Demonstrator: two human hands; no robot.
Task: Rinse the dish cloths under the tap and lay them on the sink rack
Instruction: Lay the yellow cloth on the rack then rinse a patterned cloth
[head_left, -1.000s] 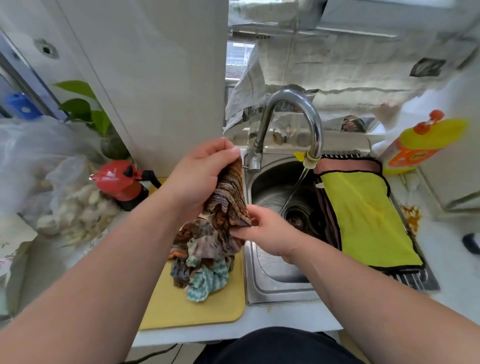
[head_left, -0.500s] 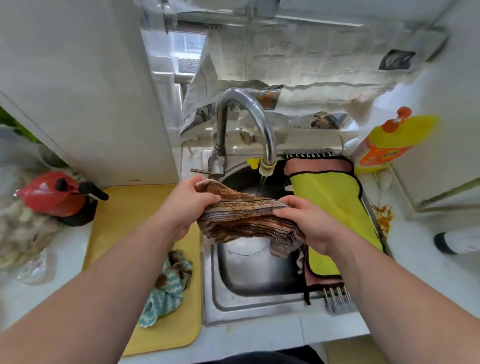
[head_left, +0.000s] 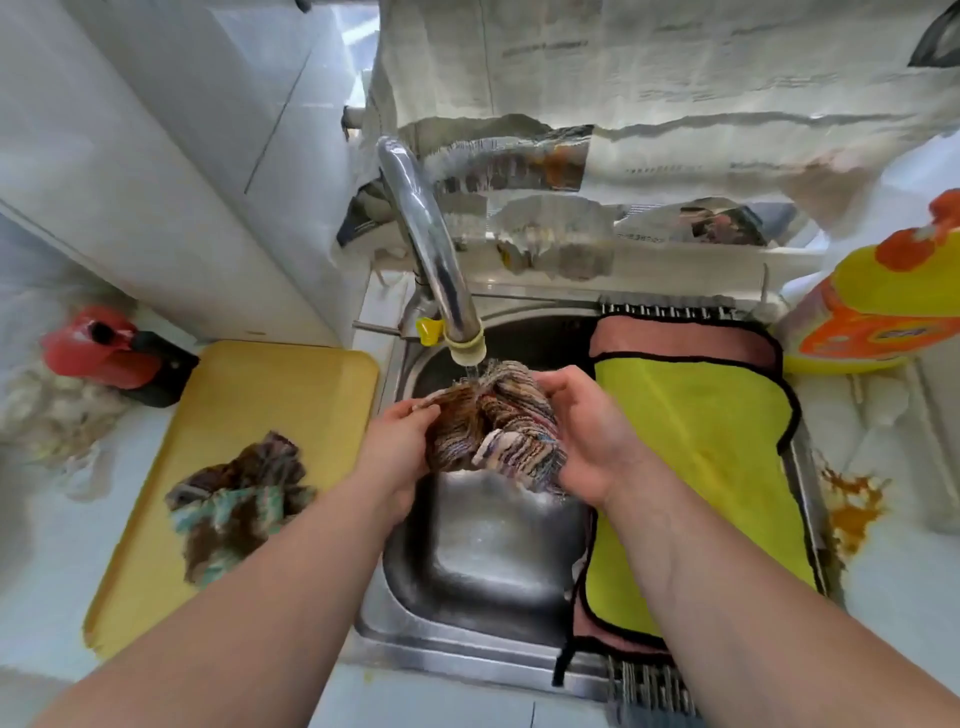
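Observation:
A brown striped dish cloth (head_left: 485, 434) is bunched up right under the running chrome tap (head_left: 441, 283), over the steel sink (head_left: 483, 566). My left hand (head_left: 397, 449) grips its left side and my right hand (head_left: 589, 434) grips its right side. Water falls from the spout onto the cloth's top. A yellow cloth (head_left: 696, 467) lies flat on a pink cloth (head_left: 680, 340) across the sink rack (head_left: 649, 680) on the sink's right. Two more crumpled cloths, brown and teal (head_left: 236, 506), lie on the yellow board (head_left: 249, 395) to the left.
A red and black bottle (head_left: 111, 353) stands left of the board. A yellow and orange detergent bottle (head_left: 883, 306) stands at the right. Newspaper (head_left: 649, 93) covers the back wall. An orange stain (head_left: 852, 506) marks the right counter.
Both hands carried the striped cloth from the board over the sink and under the water, bunching it together. The camera view tilted further down over the sink.

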